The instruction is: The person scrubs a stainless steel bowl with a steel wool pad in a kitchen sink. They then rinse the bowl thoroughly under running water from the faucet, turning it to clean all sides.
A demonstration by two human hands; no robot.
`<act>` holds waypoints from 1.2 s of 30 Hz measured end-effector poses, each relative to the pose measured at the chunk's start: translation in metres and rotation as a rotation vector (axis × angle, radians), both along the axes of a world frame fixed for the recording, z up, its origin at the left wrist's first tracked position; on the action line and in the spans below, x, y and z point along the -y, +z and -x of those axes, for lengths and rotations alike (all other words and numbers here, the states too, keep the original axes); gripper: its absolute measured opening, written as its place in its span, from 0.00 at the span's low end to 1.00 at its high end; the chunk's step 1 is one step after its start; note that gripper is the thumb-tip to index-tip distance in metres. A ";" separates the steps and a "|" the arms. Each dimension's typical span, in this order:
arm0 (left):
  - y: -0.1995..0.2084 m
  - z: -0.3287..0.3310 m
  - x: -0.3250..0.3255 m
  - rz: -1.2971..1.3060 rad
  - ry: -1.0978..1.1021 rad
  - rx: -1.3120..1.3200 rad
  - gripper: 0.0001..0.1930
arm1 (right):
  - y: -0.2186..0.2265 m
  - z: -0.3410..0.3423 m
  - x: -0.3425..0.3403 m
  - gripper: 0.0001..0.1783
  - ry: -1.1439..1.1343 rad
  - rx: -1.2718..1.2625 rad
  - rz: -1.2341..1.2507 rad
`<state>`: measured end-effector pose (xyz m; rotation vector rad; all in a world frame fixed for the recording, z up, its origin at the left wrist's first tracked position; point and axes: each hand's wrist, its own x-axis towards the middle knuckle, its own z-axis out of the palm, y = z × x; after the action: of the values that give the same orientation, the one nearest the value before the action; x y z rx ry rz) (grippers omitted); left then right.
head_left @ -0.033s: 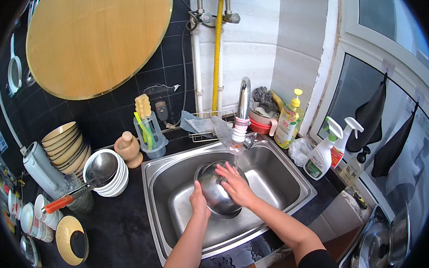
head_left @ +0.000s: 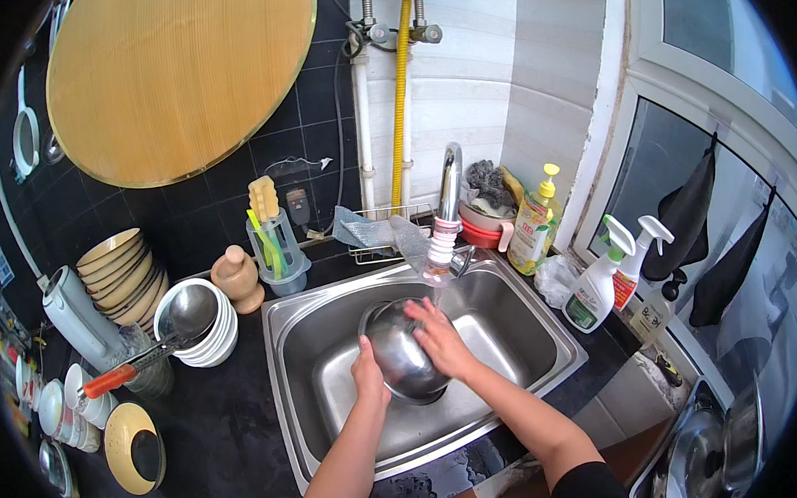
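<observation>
A round, shiny metal bowl (head_left: 403, 361) is tilted in the stainless steel sink (head_left: 522, 369), beneath the faucet (head_left: 450, 188). My left hand (head_left: 369, 374) grips its left edge, thumb on the near side and the other fingers hidden behind. Against the bowl's upper right surface lies my right hand (head_left: 441, 341), fingers stretched out and apart. I cannot make out anything under that palm. Water seems to run from the faucet's clear nozzle (head_left: 439, 267) just above the right fingers.
Left of the sink stand white bowls (head_left: 232, 334) with a ladle (head_left: 190, 316), a wooden mortar (head_left: 238, 277) and a yellow bowl (head_left: 120, 444). A soap pump bottle (head_left: 533, 228) and spray bottles (head_left: 590, 297) line the right side. Metal pots (head_left: 742, 438) sit at lower right.
My right hand has slid slightly to the right across the bowl, uncovering more of its surface. The left hand keeps its grip at the left edge.
</observation>
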<state>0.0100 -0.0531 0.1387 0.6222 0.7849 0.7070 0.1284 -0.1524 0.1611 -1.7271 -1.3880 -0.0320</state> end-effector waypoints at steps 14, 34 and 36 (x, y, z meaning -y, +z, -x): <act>-0.025 -0.008 -0.010 0.257 0.101 0.239 0.25 | -0.043 -0.021 0.009 0.19 -0.205 -0.322 -0.075; -0.010 -0.024 0.018 0.199 -0.354 0.498 0.24 | -0.042 -0.044 0.014 0.19 -0.386 -0.192 -0.203; -0.011 -0.023 0.018 0.166 -0.387 0.509 0.25 | -0.020 -0.015 0.009 0.24 -0.162 -0.081 -0.154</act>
<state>0.0332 -0.0715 0.1279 0.3995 0.2349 0.4097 0.1430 -0.1618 0.1411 -1.6883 -1.1547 -0.1532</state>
